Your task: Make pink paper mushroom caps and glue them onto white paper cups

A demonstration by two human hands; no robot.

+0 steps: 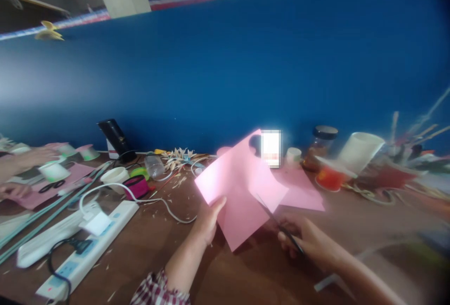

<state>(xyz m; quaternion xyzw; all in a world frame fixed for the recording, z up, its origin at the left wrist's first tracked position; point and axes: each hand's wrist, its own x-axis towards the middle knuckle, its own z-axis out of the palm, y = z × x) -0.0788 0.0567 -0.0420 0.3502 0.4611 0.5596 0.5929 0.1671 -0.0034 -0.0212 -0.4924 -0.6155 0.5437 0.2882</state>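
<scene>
My left hand [210, 223] grips a pink sheet of paper [239, 206] near its lower left edge, thumb lying on the front face. The sheet is held up at a tilt above the table and has a rounded notch cut in its upper edge. Fingers of my right hand [298, 237] are wrapped round dark-handled scissors [277, 223]. The scissor blades reach the right part of the sheet; whether they are apart is too blurred to see. Behind it, another pink sheet [304, 190] lies flat on the brown table [183, 258].
White power strips [91, 248] with plugs and cables lie at left. Beyond are a magenta roll [136, 186], a white cup [115, 178] and a black cylinder [117, 136]. A lidded jar [319, 148] and a red-and-white cup [330, 178] stand right. Another person's hand [28, 159] is far left.
</scene>
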